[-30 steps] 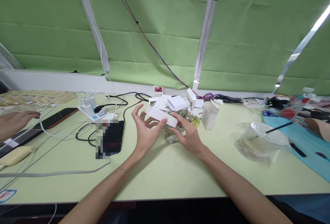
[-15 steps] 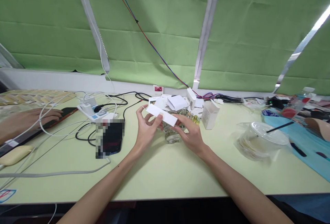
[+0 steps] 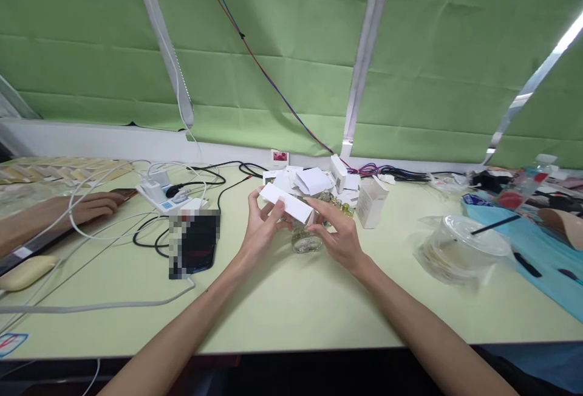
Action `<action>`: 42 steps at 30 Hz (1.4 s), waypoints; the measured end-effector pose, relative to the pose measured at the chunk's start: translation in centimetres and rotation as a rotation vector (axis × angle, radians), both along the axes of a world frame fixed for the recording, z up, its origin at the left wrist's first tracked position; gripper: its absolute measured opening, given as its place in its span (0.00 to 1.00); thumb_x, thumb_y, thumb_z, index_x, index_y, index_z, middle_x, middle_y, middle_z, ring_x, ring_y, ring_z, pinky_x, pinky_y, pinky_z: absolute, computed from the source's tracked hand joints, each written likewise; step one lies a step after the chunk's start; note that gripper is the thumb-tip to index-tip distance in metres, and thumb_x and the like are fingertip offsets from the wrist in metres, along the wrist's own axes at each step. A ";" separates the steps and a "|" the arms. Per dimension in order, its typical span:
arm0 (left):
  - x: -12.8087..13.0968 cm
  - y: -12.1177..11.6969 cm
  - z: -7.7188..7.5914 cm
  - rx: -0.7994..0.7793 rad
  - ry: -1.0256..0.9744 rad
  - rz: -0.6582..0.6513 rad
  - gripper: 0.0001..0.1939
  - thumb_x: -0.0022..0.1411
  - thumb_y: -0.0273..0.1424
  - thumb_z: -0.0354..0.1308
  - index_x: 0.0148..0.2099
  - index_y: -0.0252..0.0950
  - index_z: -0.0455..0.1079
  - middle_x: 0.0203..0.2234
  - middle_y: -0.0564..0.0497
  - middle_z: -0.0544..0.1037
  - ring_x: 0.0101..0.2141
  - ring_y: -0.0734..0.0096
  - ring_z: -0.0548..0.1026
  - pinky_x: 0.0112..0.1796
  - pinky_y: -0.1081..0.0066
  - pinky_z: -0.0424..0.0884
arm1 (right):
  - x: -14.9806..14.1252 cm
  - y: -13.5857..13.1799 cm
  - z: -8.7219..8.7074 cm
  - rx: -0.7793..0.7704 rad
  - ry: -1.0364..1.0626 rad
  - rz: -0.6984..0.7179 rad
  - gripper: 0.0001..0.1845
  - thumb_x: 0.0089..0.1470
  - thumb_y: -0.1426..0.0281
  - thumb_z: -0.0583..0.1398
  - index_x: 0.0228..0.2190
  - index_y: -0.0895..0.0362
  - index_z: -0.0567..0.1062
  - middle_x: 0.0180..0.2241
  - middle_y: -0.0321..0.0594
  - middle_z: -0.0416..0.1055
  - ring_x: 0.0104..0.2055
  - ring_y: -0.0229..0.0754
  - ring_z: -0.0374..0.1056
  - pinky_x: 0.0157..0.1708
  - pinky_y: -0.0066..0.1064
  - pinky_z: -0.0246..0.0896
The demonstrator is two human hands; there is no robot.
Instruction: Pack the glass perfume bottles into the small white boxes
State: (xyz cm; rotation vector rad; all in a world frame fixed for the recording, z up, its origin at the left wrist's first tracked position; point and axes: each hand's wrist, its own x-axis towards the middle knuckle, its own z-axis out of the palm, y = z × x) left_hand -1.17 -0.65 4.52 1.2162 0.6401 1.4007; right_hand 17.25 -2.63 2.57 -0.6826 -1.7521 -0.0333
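Between my two hands is a small white cardboard box (image 3: 291,203), tilted and held above the table. My left hand (image 3: 264,223) grips its left part, with the thumb on the near face and the fingers behind. At the box's right end, my right hand (image 3: 336,229) pinches the edge between thumb and fingers. Just beneath the box a clear glass bottle (image 3: 306,242) rests on the table, partly covered. Small bottles with yellow liquid (image 3: 347,209) show behind my right hand. An upright white box (image 3: 371,203) stands to the right of it.
White papers (image 3: 312,181) and another small white box (image 3: 337,172) lie behind. A phone (image 3: 200,241), a power strip (image 3: 175,201) and cables are at left, near another person's hand (image 3: 86,209). To the right sits a lidded plastic bowl (image 3: 469,244) in a bag.
My left hand has closed around the white box, which has turned to show its long face more. The other person's hand at left has moved right, over the dark device.
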 end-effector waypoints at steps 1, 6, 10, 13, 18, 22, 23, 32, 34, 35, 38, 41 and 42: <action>0.0 0.0 0.0 -0.007 -0.003 -0.019 0.32 0.58 0.46 0.67 0.55 0.46 0.52 0.41 0.52 0.75 0.31 0.72 0.76 0.28 0.71 0.74 | 0.0 0.0 0.1 -0.003 -0.006 -0.001 0.23 0.64 0.58 0.60 0.58 0.50 0.72 0.52 0.47 0.77 0.39 0.43 0.76 0.37 0.35 0.74; -0.1 0.1 -0.2 -0.026 -0.013 -0.095 0.30 0.58 0.46 0.67 0.54 0.46 0.55 0.44 0.51 0.76 0.33 0.71 0.77 0.30 0.71 0.75 | 0.1 -0.2 0.2 -0.029 0.002 0.002 0.24 0.63 0.55 0.59 0.56 0.51 0.74 0.48 0.45 0.79 0.36 0.42 0.74 0.31 0.32 0.71; 0.0 0.1 -0.2 -0.035 -0.009 -0.120 0.29 0.59 0.46 0.67 0.53 0.45 0.55 0.45 0.50 0.76 0.34 0.69 0.78 0.31 0.70 0.76 | 0.1 -0.3 0.2 -0.036 0.009 -0.005 0.24 0.63 0.54 0.59 0.55 0.52 0.75 0.42 0.43 0.81 0.34 0.41 0.72 0.27 0.31 0.68; 0.0 0.0 0.0 -0.039 -0.006 -0.123 0.29 0.58 0.47 0.67 0.52 0.45 0.55 0.44 0.50 0.77 0.33 0.70 0.78 0.30 0.70 0.75 | 0.2 -0.3 0.2 -0.050 0.010 -0.005 0.24 0.62 0.54 0.60 0.55 0.51 0.76 0.42 0.43 0.81 0.34 0.42 0.72 0.27 0.31 0.68; 0.0 -0.1 0.1 -0.045 -0.005 -0.147 0.28 0.59 0.46 0.67 0.50 0.44 0.55 0.44 0.49 0.77 0.33 0.69 0.78 0.30 0.69 0.76 | 0.2 -0.4 0.3 -0.063 0.013 0.018 0.24 0.62 0.54 0.60 0.55 0.51 0.76 0.44 0.44 0.81 0.35 0.42 0.74 0.29 0.31 0.70; 0.0 -0.1 0.0 -0.041 0.000 -0.165 0.27 0.59 0.47 0.66 0.51 0.44 0.55 0.44 0.49 0.77 0.35 0.67 0.79 0.31 0.68 0.77 | 0.1 -0.5 0.4 -0.056 0.032 0.027 0.23 0.61 0.55 0.61 0.53 0.51 0.77 0.45 0.44 0.81 0.34 0.41 0.75 0.28 0.31 0.70; 0.0 -0.1 0.0 -0.041 -0.001 -0.169 0.27 0.59 0.47 0.66 0.51 0.44 0.55 0.44 0.49 0.77 0.35 0.67 0.79 0.31 0.67 0.77 | 0.1 -0.5 0.3 -0.050 0.042 0.030 0.22 0.61 0.55 0.62 0.52 0.51 0.78 0.45 0.44 0.81 0.33 0.41 0.75 0.28 0.30 0.70; 0.2 -0.5 0.5 -0.065 0.004 -0.200 0.28 0.58 0.48 0.67 0.53 0.46 0.58 0.43 0.51 0.77 0.36 0.66 0.79 0.32 0.67 0.76 | 0.1 -0.5 0.4 -0.082 0.119 0.029 0.24 0.60 0.51 0.60 0.47 0.54 0.81 0.42 0.46 0.82 0.31 0.41 0.74 0.22 0.29 0.65; 0.2 -0.5 0.5 -0.072 0.005 -0.210 0.29 0.58 0.48 0.67 0.54 0.46 0.57 0.42 0.51 0.77 0.36 0.66 0.79 0.32 0.67 0.76 | 0.1 -0.6 0.5 -0.080 0.136 0.039 0.25 0.60 0.50 0.60 0.47 0.54 0.81 0.42 0.46 0.82 0.30 0.40 0.73 0.21 0.29 0.63; 0.2 -0.5 0.4 -0.077 0.004 -0.214 0.30 0.58 0.48 0.67 0.55 0.46 0.57 0.42 0.50 0.77 0.36 0.66 0.78 0.31 0.68 0.76 | 0.1 -0.6 0.6 -0.080 0.141 0.043 0.25 0.60 0.49 0.59 0.47 0.54 0.81 0.42 0.46 0.82 0.30 0.40 0.73 0.21 0.29 0.62; 0.2 -0.4 0.3 -0.085 0.002 -0.219 0.32 0.57 0.49 0.67 0.56 0.46 0.57 0.42 0.50 0.77 0.34 0.67 0.78 0.29 0.69 0.75 | 0.0 -0.6 0.7 -0.087 0.144 0.035 0.26 0.60 0.48 0.58 0.46 0.54 0.82 0.40 0.45 0.82 0.27 0.38 0.70 0.20 0.29 0.62; 0.2 -0.3 0.3 -0.076 0.007 -0.227 0.31 0.58 0.49 0.66 0.57 0.46 0.56 0.42 0.50 0.77 0.35 0.66 0.78 0.30 0.68 0.75 | 0.0 -0.6 0.7 -0.093 0.144 0.014 0.27 0.60 0.47 0.58 0.46 0.54 0.82 0.39 0.45 0.82 0.26 0.38 0.69 0.20 0.29 0.61; 0.2 -0.3 0.2 -0.073 0.008 -0.231 0.31 0.58 0.49 0.66 0.57 0.46 0.56 0.43 0.49 0.77 0.35 0.66 0.78 0.30 0.68 0.76 | 0.0 -0.6 0.7 -0.094 0.143 0.008 0.27 0.60 0.47 0.58 0.46 0.54 0.82 0.39 0.45 0.82 0.26 0.38 0.69 0.20 0.29 0.61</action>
